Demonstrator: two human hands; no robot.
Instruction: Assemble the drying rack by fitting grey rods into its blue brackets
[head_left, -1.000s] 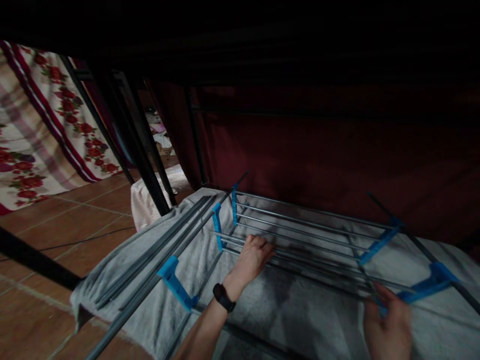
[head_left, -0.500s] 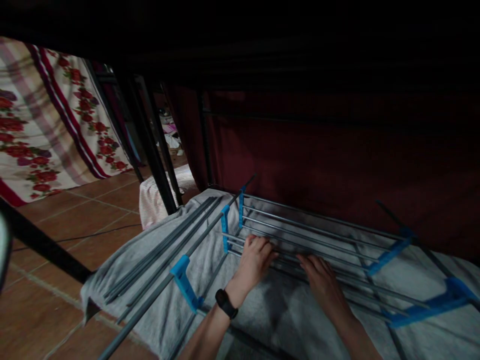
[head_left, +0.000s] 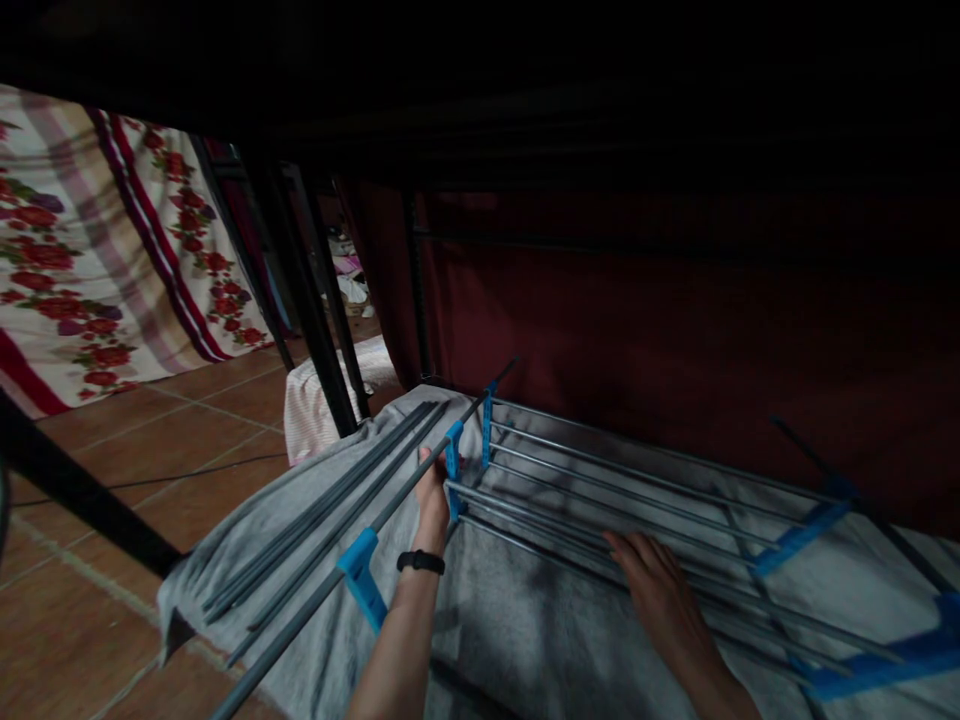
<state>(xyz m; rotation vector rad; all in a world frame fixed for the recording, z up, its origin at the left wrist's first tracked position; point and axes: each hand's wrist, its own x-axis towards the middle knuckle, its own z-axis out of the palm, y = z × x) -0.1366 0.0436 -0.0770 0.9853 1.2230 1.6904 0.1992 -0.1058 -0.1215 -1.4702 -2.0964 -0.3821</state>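
A rack frame of grey metal tubes [head_left: 570, 442] joined by blue plastic brackets lies on a grey cloth. My left hand [head_left: 431, 505], with a black band at the wrist, is at the middle blue bracket [head_left: 453, 452] on the left side. Its thumb points up beside the long side tube [head_left: 411, 482], and the other fingers are mostly hidden behind the bracket, closed around it. My right hand [head_left: 654, 580] rests over the nearer cross tubes, fingers stretched out and pressing lightly on them. Another blue bracket [head_left: 361, 575] sits nearer on the same side tube.
Several loose grey tubes [head_left: 319, 515] lie on the grey cloth [head_left: 525, 620] at the left. Dark metal posts [head_left: 311, 290] stand beyond them. A dark red curtain [head_left: 637, 330] hangs behind, and a dark surface is overhead. A blue bracket [head_left: 877, 665] joins tubes at the right.
My left hand has moved left from the cross tubes to the middle blue bracket. My right hand stays over the tubes. The view has shifted slightly.
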